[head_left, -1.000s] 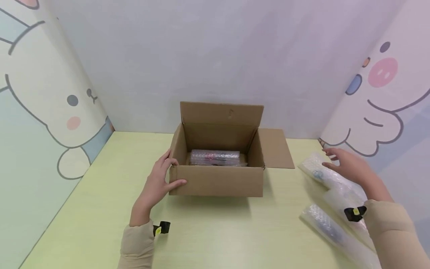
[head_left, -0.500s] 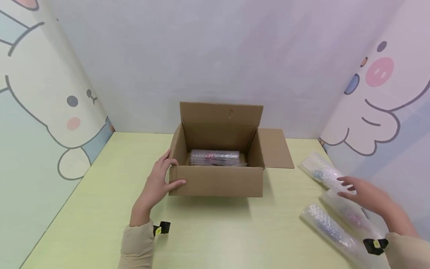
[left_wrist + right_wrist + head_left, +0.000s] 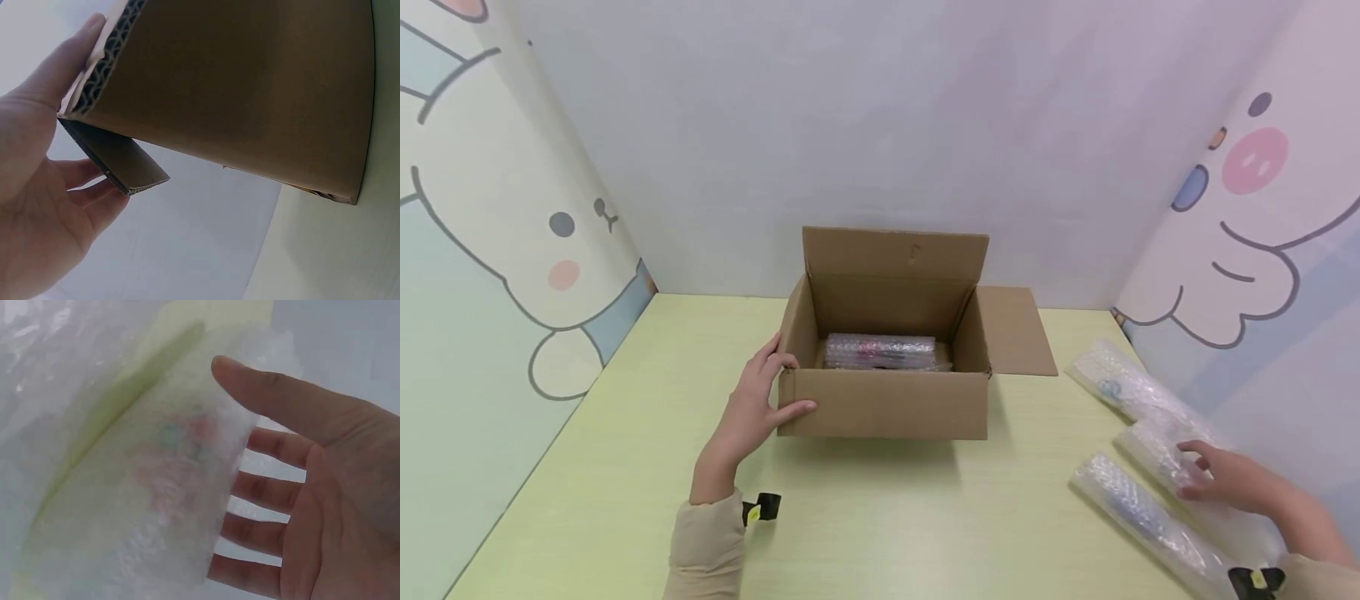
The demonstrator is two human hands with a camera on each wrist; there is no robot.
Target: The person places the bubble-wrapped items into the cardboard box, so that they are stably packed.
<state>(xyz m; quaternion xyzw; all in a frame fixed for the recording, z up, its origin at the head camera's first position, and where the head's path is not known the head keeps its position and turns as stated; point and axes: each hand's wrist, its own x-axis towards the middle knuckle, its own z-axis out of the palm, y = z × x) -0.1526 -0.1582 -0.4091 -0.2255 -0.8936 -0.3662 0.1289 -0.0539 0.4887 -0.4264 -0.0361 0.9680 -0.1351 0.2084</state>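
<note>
An open cardboard box (image 3: 883, 404) stands in the middle of the table. My left hand (image 3: 752, 408) grips its front left corner, thumb on the front wall. In the left wrist view the fingers (image 3: 106, 209) lie against a side flap (image 3: 119, 156). Inside the box sits a clear bubble-wrapped package (image 3: 880, 351) with a red patch. At the right, my right hand (image 3: 1236, 479) is around the middle bubble-wrapped package (image 3: 1153, 454). The right wrist view shows the thumb over its near side and the fingertips hidden behind its edge; pink and green show through the wrap.
Another bubble-wrapped package (image 3: 1108, 379) lies behind the middle one, against the right wall. A third roll (image 3: 1138, 512) lies in front, close beside it. The box's right flap (image 3: 1018, 332) folds outward over the table, and its back flap (image 3: 895, 252) stands up.
My right hand has moved from above the rear package toward me and down onto the middle one. The left hand and the box have stayed put.
</note>
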